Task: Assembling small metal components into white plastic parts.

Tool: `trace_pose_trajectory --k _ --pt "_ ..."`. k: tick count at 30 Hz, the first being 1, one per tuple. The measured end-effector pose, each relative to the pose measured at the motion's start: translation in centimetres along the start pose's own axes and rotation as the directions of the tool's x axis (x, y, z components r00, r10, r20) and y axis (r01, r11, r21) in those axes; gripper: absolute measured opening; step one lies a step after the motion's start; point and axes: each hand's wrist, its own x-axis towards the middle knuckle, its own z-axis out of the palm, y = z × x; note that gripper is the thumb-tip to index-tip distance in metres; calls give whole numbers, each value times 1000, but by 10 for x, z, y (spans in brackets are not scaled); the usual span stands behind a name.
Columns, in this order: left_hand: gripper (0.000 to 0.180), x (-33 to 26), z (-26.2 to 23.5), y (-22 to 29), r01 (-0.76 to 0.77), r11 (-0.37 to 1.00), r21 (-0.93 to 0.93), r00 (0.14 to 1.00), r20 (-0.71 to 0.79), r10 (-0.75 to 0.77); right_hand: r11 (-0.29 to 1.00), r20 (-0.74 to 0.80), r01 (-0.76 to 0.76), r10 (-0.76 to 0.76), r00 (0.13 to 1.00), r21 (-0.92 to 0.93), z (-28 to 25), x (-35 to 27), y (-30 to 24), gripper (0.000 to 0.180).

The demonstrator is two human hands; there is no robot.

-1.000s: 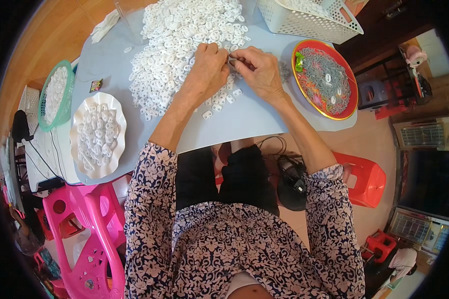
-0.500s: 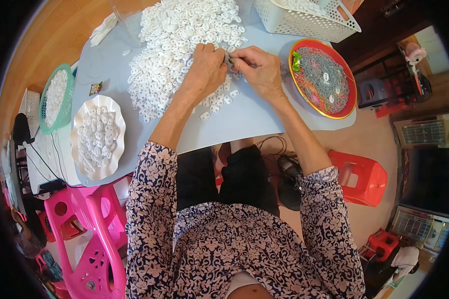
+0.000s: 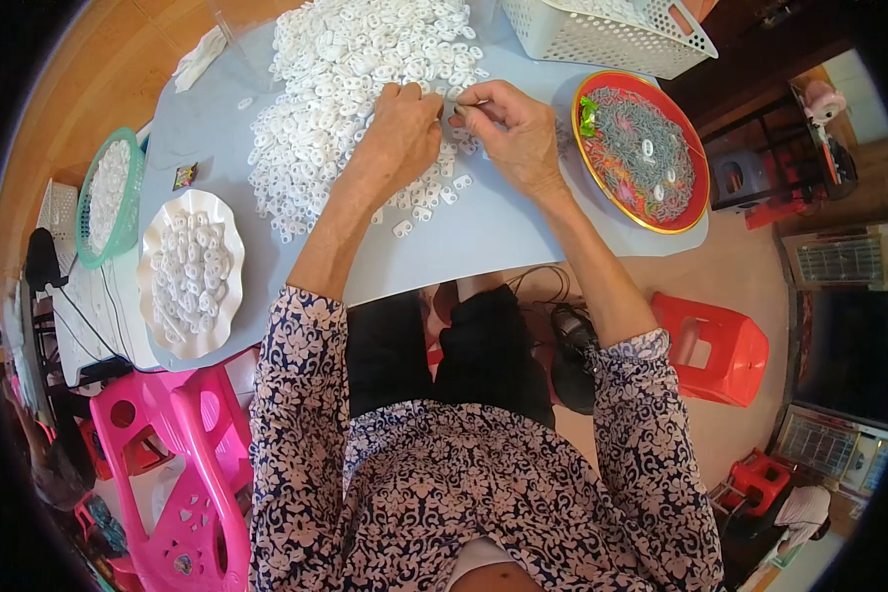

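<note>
A large heap of small white plastic pieces with holes (image 3: 316, 128) covers the middle of the grey-blue table (image 3: 395, 266). Over the heap's right side, my left hand (image 3: 405, 133) has its fingers curled closed; what they hold, if anything, is hidden. Just right of it, my right hand (image 3: 508, 128) pinches with thumb and forefinger, on something too small to make out. The two hands are close, with a narrow gap between the fingertips. To the right of my right hand stands a red, gold-rimmed bowl (image 3: 703, 187) of small grey parts, with a few white pieces on top.
A scalloped white dish (image 3: 229, 311) of white pieces sits at the table's left, by a small dark wrapper (image 3: 185, 176). Beyond is a green basket (image 3: 130, 217). A white perforated basket (image 3: 602, 44) stands back right. A pink chair (image 3: 183, 474) and red stool (image 3: 715, 350) flank me.
Both hands stay at nearly the same spot, with only slight shifts of the fingers. The whole view has moved a little. Nothing is visibly put down or picked up.
</note>
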Motion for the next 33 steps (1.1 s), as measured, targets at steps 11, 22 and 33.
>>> trace_pose_trajectory --k 11,22,33 --pt "10 5 0 1 -54 996 -73 997 -63 49 997 -23 -23 21 1000 -73 -6 0 5 13" --pt "12 3 3 14 157 525 -837 946 -25 -323 981 21 -90 88 996 169 -7 0 4 17" --pt "11 -3 -1 22 97 817 -569 968 -137 -210 994 24 -111 111 993 -9 -7 -1 -4 12"
